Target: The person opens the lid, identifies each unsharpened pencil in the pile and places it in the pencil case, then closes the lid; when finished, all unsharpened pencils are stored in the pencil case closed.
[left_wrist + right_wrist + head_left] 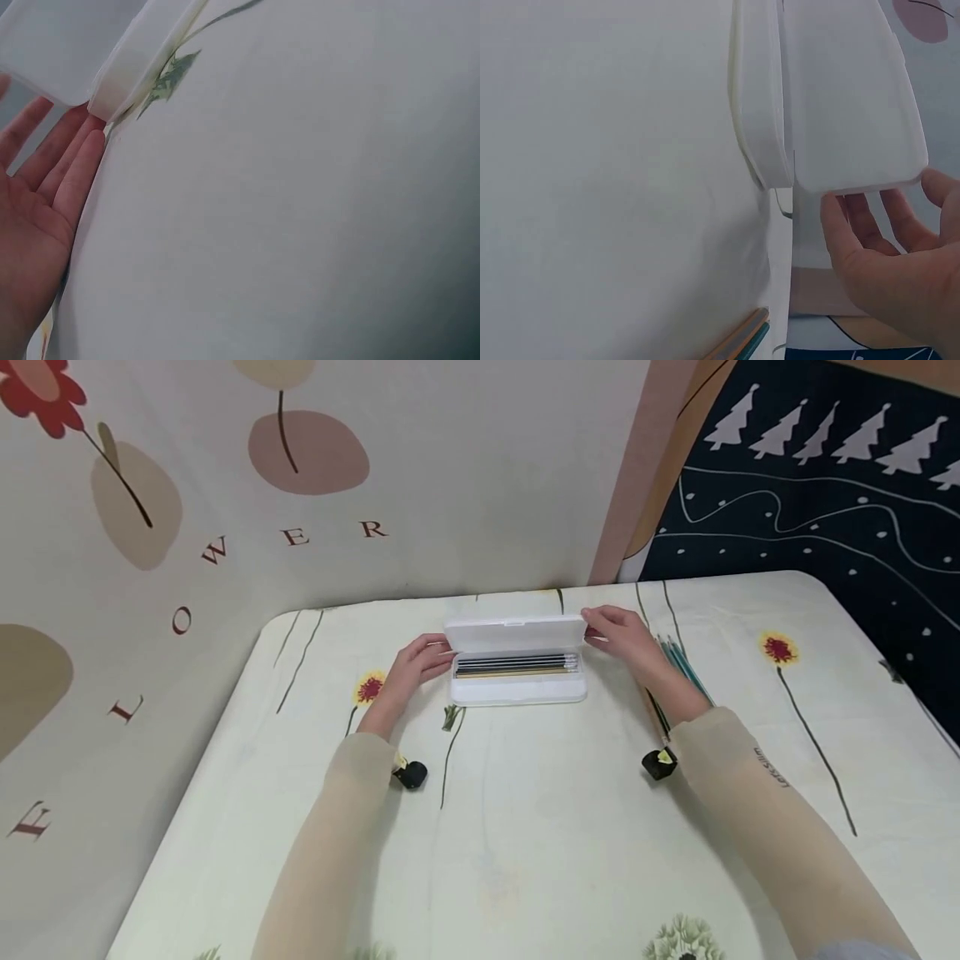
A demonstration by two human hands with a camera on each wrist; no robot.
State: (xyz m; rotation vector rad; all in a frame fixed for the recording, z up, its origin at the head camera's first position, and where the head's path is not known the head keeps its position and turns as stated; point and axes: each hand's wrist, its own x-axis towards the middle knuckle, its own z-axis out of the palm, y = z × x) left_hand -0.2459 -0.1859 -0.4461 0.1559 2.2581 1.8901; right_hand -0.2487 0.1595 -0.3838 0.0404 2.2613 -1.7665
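Observation:
A white pencil case (517, 692) lies on the table with its lid (517, 633) raised at the far side. Inside it is a row of several dark pencils (517, 665), with a yellowish pencil along the near edge. My left hand (422, 662) touches the left end of the case; in the left wrist view its fingers (79, 165) are fairly straight against the corner. At the lid's right end, my right hand (621, 635) holds the edge, the fingertips (934, 184) at its corner in the right wrist view.
Loose teal pencils (684, 662) lie to the right of the case, partly beneath the right forearm, with brownish ones (739, 334) beside them. The cloth-covered table (555, 827) has printed flowers. A curtain (480, 485) stands behind it, and a dark tree-print cloth (810, 510) hangs at right.

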